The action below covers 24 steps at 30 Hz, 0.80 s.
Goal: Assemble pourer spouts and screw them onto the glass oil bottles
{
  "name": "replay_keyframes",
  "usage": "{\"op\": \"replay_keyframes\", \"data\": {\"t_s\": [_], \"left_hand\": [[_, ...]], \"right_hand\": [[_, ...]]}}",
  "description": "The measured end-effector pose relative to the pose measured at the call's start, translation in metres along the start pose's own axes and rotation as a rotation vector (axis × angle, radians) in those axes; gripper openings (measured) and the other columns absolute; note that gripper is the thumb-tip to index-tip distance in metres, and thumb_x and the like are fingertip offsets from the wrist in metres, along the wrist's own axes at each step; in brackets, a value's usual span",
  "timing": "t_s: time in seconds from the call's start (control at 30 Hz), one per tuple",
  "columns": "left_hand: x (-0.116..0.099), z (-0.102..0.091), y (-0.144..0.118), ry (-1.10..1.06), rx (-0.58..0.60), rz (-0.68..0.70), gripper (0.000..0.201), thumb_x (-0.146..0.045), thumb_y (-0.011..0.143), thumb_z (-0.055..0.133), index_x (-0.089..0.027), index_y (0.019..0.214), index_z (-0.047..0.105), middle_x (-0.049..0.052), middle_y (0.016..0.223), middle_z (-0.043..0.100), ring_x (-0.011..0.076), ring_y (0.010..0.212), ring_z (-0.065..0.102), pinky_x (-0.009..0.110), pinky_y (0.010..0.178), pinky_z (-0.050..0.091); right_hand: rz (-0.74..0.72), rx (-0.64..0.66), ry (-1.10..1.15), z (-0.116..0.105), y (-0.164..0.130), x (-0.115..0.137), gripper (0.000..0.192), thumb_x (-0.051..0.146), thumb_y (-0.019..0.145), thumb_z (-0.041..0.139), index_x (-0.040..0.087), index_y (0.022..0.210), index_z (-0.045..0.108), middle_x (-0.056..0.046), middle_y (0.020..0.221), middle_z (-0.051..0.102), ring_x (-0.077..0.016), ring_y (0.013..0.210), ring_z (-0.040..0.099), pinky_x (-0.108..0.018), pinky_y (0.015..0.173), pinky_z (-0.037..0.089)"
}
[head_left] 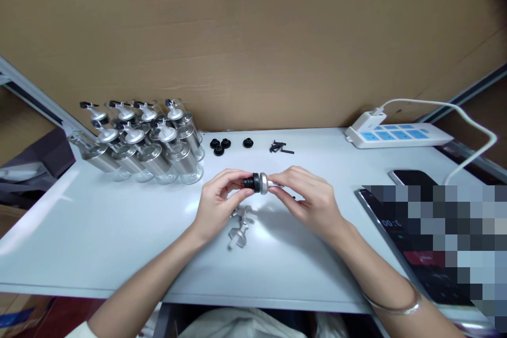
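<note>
Holding a small pourer spout (259,183) between both hands, a person works just above a pale table (99,232). The left hand (217,202) pinches the black stopper (249,182) end of the spout with thumb and fingertips closed on it. The right hand (311,198) grips the other end, fingers clamped on the silver metal part, so the spout lies sideways, bridging the two hands. A thin bangle (392,303) circles the right wrist.

Directly below the held spout, nearer the person, two more silver spouts (240,227) lie loose on the table, one just beside the other. Beyond the grip, farther from the person, three black stoppers sit in a tight cluster (220,144), with a fourth stopper (248,142) a little apart to their right. Right of that, still beyond the hands, lies a small heap of black pins (280,147).

Beyond and to the left of the left hand stands a group of glass bottles (146,140), each with a metal collar and a spout already fitted, packed closely together.

Beyond and to the right of the right hand lies a white power strip (398,134) with blue sockets and a white cable (467,121) plugged in. Near it, closer to the person, lies a dark phone (412,177). A brown cardboard wall (253,37) rises behind the table.
</note>
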State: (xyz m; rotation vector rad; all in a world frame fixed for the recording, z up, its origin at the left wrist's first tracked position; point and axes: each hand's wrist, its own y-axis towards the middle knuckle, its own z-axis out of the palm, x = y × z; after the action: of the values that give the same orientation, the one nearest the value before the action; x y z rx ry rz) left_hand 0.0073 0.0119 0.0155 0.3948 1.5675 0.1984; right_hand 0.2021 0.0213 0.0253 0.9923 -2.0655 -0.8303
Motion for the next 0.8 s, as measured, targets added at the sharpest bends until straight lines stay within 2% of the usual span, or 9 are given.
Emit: {"op": "replay_keyframes", "data": {"t_s": [0.23, 0.8], "left_hand": [[0.0001, -0.0030, 0.0005, 0.029, -0.009, -0.045, 0.017, -0.015, 0.074, 0.072, -0.018, 0.090, 0.074, 0.005, 0.094, 0.071, 0.0155, 0.086, 0.067, 0.024, 0.077, 0.055], [0.0024, -0.0084, 0.0046, -0.016, 0.075, -0.079, 0.017, -0.012, 0.070, 0.074, -0.020, 0.086, 0.076, 0.004, 0.087, 0.073, 0.0136, 0.076, 0.067, 0.023, 0.072, 0.055]], "right_hand": [[0.053, -0.020, 0.062, 0.0042, -0.0022, 0.0033, 0.009, 0.013, 0.086, 0.060, 0.018, 0.092, 0.065, -0.006, 0.072, 0.071, -0.0153, 0.060, 0.061, -0.029, 0.058, 0.051], [0.103, -0.031, 0.105, 0.0095, -0.0060, 0.0063, 0.009, 0.015, 0.086, 0.059, 0.019, 0.089, 0.067, -0.005, 0.070, 0.072, -0.0151, 0.058, 0.062, -0.028, 0.056, 0.051]]}}
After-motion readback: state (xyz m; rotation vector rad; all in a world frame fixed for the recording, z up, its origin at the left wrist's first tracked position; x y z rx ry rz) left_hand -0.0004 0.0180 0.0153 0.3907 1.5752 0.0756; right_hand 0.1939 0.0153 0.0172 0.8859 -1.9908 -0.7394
